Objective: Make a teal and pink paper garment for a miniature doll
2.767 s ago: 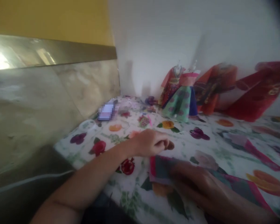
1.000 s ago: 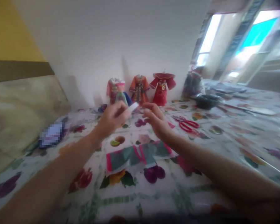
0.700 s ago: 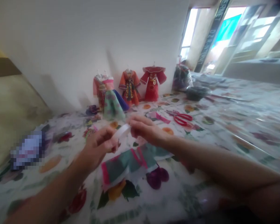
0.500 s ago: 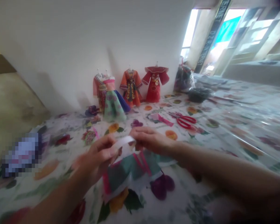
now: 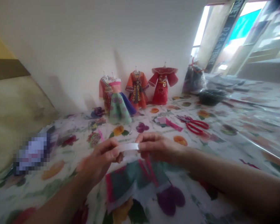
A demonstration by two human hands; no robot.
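A short white ribbon strip [image 5: 129,147] is stretched between my two hands above the table. My left hand [image 5: 107,152] pinches its left end, and my right hand [image 5: 154,145] pinches the right end. Just below them, a green fabric piece with pink edging [image 5: 128,177] lies flat on the floral tablecloth. Beyond my hands, a small doll dress with a green skirt [image 5: 119,107] stands near the wall. Red-handled scissors [image 5: 197,125] rest on the cloth to the right, beside pink and green fabric scraps [image 5: 169,122].
More doll outfits stand along the wall: an orange robe [image 5: 137,88] and a red dress [image 5: 162,87]. A plastic bag [image 5: 194,79] and a dark bundle [image 5: 212,97] lie at the back right. Clear plastic sheeting covers the right side.
The white strip was curved upward between my hands and is now straighter and nearly level. The whole scene has shifted a little to the right in the view.
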